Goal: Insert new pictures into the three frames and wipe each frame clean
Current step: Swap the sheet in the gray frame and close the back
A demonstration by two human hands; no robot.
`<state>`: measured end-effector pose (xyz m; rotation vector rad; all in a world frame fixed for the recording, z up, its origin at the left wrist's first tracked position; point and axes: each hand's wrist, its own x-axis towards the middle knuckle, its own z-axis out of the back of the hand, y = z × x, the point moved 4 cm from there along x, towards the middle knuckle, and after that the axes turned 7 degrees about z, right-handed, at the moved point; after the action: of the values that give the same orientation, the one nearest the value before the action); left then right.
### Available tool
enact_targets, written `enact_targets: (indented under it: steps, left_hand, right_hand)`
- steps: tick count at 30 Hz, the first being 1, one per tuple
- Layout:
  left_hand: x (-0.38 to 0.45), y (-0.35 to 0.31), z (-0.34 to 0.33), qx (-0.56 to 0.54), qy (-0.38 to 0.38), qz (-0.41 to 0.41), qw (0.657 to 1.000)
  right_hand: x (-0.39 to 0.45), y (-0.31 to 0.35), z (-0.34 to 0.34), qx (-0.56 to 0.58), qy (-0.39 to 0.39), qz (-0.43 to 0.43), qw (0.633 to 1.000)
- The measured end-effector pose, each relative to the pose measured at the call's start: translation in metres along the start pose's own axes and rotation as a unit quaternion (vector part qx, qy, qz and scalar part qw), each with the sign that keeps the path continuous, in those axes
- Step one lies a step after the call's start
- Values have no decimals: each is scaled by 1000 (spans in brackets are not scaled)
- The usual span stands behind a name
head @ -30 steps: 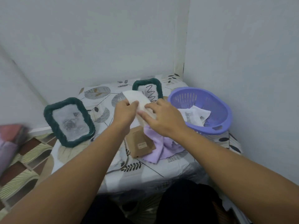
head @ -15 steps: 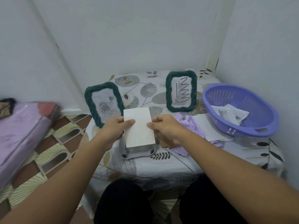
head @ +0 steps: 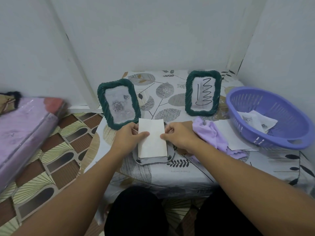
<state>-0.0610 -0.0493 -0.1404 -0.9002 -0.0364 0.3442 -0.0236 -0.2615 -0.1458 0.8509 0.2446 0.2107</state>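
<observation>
Third frame (head: 154,158) lying flat, mostly covered by the white sheet (head: 152,139); only its grey lower edge showing. Printed side of that sheet turned away, unreadable. Brown card (head: 186,124) largely hidden behind the right hand (head: 180,137) and the purple cloth (head: 214,135). Papers in the basket (head: 272,116) too small to make out. Pink bundle (head: 22,126) at left blurred and cut off by the edge.
</observation>
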Motion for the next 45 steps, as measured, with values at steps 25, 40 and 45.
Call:
enact_targets:
  steps: [25, 40, 45]
  left_hand:
    - [-10, 27, -4, -29, -87, -104, 990]
    - [-11, 28, -5, -6, -97, -112, 989]
    - [-16, 25, 2, -39, -171, -101, 979]
  right_hand:
    - [-12, 10, 3, -84, -6, 40, 996]
    - [-13, 8, 1, -92, 9, 46, 995]
    - [-14, 6, 5, -77, -36, 56, 995]
